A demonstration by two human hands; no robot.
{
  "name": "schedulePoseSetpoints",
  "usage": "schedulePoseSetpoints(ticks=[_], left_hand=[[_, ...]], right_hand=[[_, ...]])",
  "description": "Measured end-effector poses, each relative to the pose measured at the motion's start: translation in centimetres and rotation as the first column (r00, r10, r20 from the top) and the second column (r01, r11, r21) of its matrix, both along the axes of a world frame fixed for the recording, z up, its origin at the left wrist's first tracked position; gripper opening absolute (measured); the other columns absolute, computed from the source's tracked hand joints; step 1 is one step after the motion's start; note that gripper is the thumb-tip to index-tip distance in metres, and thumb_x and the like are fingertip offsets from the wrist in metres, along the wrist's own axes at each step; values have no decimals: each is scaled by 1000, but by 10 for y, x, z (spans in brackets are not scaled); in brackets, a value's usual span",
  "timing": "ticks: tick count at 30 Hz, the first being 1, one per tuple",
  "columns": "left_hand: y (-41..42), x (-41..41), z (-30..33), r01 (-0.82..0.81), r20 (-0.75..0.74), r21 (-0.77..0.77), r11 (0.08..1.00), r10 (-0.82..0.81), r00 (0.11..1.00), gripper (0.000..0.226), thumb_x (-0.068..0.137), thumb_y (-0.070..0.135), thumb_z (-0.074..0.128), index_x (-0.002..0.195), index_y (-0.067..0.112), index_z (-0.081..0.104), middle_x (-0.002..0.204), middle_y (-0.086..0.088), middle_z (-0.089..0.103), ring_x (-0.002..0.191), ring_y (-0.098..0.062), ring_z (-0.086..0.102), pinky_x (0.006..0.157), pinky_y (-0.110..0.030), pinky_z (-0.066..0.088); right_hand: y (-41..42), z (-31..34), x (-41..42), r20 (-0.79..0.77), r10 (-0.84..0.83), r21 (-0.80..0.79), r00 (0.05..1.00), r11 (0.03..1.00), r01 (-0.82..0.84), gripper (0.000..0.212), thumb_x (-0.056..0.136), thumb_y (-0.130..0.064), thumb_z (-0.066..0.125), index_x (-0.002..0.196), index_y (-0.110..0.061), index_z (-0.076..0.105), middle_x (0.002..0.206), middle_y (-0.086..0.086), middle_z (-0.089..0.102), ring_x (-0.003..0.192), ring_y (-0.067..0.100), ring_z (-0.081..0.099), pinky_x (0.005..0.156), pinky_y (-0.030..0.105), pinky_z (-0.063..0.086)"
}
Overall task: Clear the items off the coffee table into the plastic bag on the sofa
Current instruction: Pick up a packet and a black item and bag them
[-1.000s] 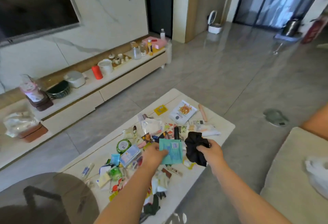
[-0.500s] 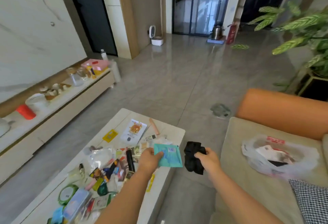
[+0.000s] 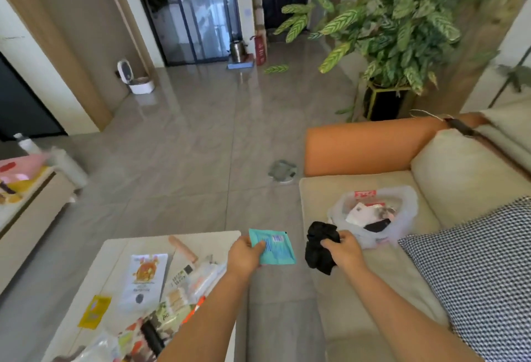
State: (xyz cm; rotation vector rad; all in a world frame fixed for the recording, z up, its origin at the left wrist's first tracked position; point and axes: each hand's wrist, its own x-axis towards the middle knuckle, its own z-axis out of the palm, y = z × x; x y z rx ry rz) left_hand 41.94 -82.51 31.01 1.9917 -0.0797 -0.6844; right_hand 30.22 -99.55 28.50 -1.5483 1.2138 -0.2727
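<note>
Black cloth (image 3: 320, 246): your right hand (image 3: 343, 249) is gripping it in curled fingers; it is hanging at the sofa (image 3: 359, 290) edge, just beside the plastic bag (image 3: 402, 203).
Teal packet (image 3: 273, 246): your left hand (image 3: 244, 255) is pinching its near edge; the packet is lying flat over the floor gap, between coffee table (image 3: 115, 249) and sofa.
Direction to bag: the bag is lying ahead and to the right of both hands; your right hand is the nearer one, the left well further off.
Bag mouth: it is facing up and gaping; its long axis cannot be told.
Bag contents: white and red packaging and something dark are showing inside.
Coffee table: packets and sachets are waiting there, so the task is looking far from done.
</note>
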Motion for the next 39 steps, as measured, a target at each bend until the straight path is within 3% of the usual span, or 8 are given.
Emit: schedulePoseSetpoints(ticks=[5, 8, 13, 19, 25, 30, 35, 39], left_hand=[[-48, 43, 0, 176, -14, -20, 984, -176, 984, 20, 89, 12, 63, 107, 4, 62, 104, -14, 68, 93, -31, 67, 76, -41, 58], [-80, 59, -3, 262, -19, -37, 964, -263, 965, 21, 91, 10, 59, 109, 0, 63, 100, -12, 68, 82, -24, 65, 56, -25, 55], [-138, 61, -9, 359, -75, -45, 932, -361, 929, 19, 91, 5, 57, 108, -3, 64, 98, -14, 67, 65, -13, 59, 49, -17, 49], [-214, 65, -28, 375, -107, -31, 926, -376, 920, 20, 90, -3, 54, 107, -6, 63, 100, -13, 65, 85, -23, 60, 53, -18, 50], [-291, 58, -62, 376, -198, 36, 926, -362, 911, 19, 86, -3, 55, 102, -3, 65, 92, -16, 65, 85, -28, 63, 78, -42, 53], [-345, 54, -97, 408, -273, 74, 910, -375, 886, 22, 87, -2, 52, 106, 1, 62, 99, -15, 66, 87, -28, 64, 75, -36, 52], [-403, 58, -146, 507, -294, 144, 850, -453, 842, 25, 85, 3, 48, 104, 7, 62, 109, -16, 67, 95, -31, 66, 85, -47, 56], [-446, 63, -183, 586, -276, 236, 775, -525, 805, 17, 90, 10, 48, 103, 11, 59, 109, -12, 64, 100, -28, 64, 82, -38, 57]], right_hand=[[-35, 3, 10, -26, -116, -67, 993, 991, 114, 18, 83, -5, 59, 100, -1, 57, 89, 11, 58, 92, 29, 57, 74, 29, 38], [-53, 4, 16, -21, -161, -60, 987, 985, 160, 22, 84, -4, 58, 105, -2, 54, 92, 11, 57, 88, 24, 53, 74, 29, 38], [-89, -6, 18, -57, -209, -43, 976, 978, 206, 19, 81, -2, 57, 100, -7, 55, 92, 11, 59, 94, 28, 58, 79, 32, 43], [-147, -31, 21, -110, -259, 20, 960, 965, 263, 27, 82, -5, 58, 108, -3, 59, 99, 12, 63, 101, 30, 59, 81, 30, 42], [-210, -56, 16, -185, -271, 59, 945, 956, 286, 25, 87, -8, 54, 111, -4, 56, 102, 13, 63, 97, 27, 58, 86, 34, 45], [-255, -81, 14, -274, -314, 101, 909, 931, 352, 27, 85, -4, 54, 111, -4, 52, 92, 11, 58, 96, 29, 58, 83, 37, 47], [-297, -116, 27, -311, -324, 144, 893, 913, 381, 34, 84, -13, 61, 116, -10, 48, 101, 11, 61, 99, 29, 59, 90, 41, 48], [-324, -152, 41, -351, -333, 169, 875, 897, 409, 38, 85, -14, 58, 121, -13, 45, 110, 13, 62, 102, 30, 59, 92, 43, 48]])
